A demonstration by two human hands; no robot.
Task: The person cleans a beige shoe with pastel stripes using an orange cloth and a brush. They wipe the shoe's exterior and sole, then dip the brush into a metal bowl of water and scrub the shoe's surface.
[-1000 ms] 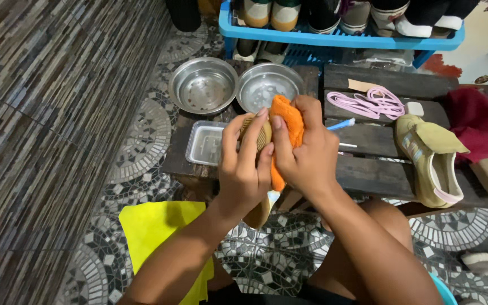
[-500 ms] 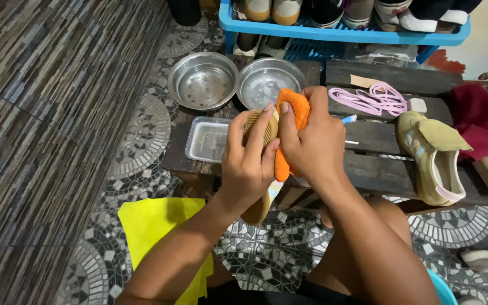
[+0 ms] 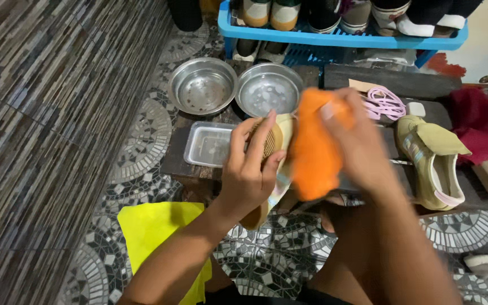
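My left hand point(image 3: 249, 172) grips a tan shoe point(image 3: 272, 148), sole turned toward me, above the front edge of a dark wooden pallet point(image 3: 379, 175). My right hand point(image 3: 362, 141), blurred by motion, holds an orange cloth point(image 3: 314, 149) just right of the shoe. I cannot tell whether the cloth touches the shoe. The matching tan shoe point(image 3: 430, 161) lies on the pallet to the right, with pink laces point(image 3: 385, 101) behind it.
Two steel bowls point(image 3: 203, 85) point(image 3: 268, 89) and a clear plastic tray point(image 3: 209, 145) sit at the pallet's left end. A blue shoe rack point(image 3: 340, 38) stands behind. A red cloth point(image 3: 478, 121) lies at right, a yellow cloth point(image 3: 156, 234) on the mosaic floor.
My right hand has swung the orange cloth off the shoe's sole to the right, uncovering more of the shoe. My left hand holds the shoe in about the same place.
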